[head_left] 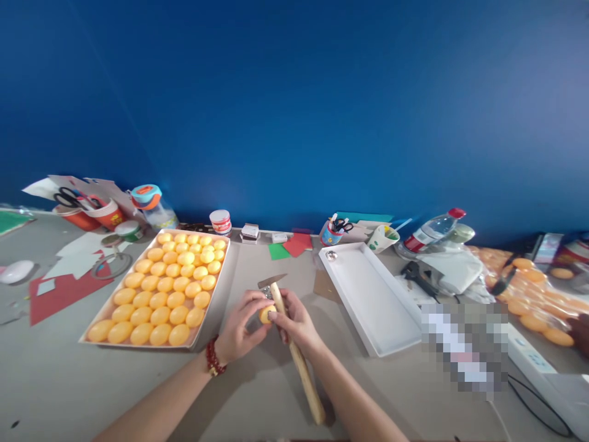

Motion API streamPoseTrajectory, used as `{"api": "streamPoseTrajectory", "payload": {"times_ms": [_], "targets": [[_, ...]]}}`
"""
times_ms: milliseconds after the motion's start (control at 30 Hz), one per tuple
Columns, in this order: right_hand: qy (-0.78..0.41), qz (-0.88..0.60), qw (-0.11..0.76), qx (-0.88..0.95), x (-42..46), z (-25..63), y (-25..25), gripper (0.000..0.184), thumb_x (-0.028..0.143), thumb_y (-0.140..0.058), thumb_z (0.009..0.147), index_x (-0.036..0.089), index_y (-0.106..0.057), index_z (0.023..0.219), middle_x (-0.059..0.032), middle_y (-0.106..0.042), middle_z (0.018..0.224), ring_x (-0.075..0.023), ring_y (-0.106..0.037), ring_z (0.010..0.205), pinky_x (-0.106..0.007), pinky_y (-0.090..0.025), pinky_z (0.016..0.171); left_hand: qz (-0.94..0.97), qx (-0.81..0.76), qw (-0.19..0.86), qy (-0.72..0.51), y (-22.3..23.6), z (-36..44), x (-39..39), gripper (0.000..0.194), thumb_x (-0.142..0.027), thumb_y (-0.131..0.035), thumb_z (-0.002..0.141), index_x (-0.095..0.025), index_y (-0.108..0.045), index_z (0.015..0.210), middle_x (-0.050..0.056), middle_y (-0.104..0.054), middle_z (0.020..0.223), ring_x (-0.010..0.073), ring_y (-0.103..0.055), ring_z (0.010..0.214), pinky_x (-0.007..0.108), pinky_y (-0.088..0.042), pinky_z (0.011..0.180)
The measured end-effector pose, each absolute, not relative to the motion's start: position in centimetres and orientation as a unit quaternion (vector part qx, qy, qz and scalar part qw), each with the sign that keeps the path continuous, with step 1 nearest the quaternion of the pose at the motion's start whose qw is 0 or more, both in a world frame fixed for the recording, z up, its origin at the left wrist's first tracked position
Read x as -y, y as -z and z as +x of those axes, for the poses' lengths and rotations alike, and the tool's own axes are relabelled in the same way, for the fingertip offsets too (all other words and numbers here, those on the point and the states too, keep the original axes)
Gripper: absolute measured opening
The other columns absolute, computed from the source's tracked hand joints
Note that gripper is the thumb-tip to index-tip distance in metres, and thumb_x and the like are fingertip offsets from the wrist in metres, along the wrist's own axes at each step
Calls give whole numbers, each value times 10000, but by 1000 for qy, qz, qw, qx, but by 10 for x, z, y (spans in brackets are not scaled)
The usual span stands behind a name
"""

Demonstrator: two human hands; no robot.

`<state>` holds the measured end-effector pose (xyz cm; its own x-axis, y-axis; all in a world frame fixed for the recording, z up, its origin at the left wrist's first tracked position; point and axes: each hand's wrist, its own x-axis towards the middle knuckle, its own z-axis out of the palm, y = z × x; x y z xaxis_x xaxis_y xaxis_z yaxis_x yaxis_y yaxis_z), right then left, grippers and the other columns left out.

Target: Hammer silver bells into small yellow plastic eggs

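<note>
Just in front of me, my left hand (243, 326) pinches an orange ping-pong ball (265, 315) between thumb and fingers. A red bead bracelet is on that wrist. My right hand (298, 322) is closed around the wooden handle of a hammer (304, 377), close below its dark metal head. The right thumb tip reaches the ball, where a small dark spot shows. Something small and silvery (267, 293) shows by the left fingertips, too small to name. To the left, a shallow box (199, 347) holds rows of orange balls.
A white tray (389, 316) with a shiny round piece (331, 255) lies to the right. Cups of scissors and pens, a drink bottle (435, 230), a glue gun (418, 277), bagged orange balls (529, 298) and a power strip (529, 356) surround it. Coloured paper (298, 244) lies behind the hands.
</note>
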<state>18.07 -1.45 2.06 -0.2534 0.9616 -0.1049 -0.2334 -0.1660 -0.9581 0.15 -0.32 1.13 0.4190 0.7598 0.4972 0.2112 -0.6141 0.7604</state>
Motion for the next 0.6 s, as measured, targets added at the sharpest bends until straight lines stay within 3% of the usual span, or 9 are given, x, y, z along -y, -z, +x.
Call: {"api": "streamPoseTrajectory", "payload": {"times_ms": [600], "targets": [[-622, -421, 463, 470, 13, 181, -15, 515, 474, -753, 771, 209, -467, 1107, 50, -598, 757, -20, -413, 322, -142, -328, 265, 742, -307, 383, -457, -16, 0, 1, 291, -298, -639, 877, -206, -619, 1153, 103, -638, 1084, 245, -583, 1060, 397, -478, 935]]}}
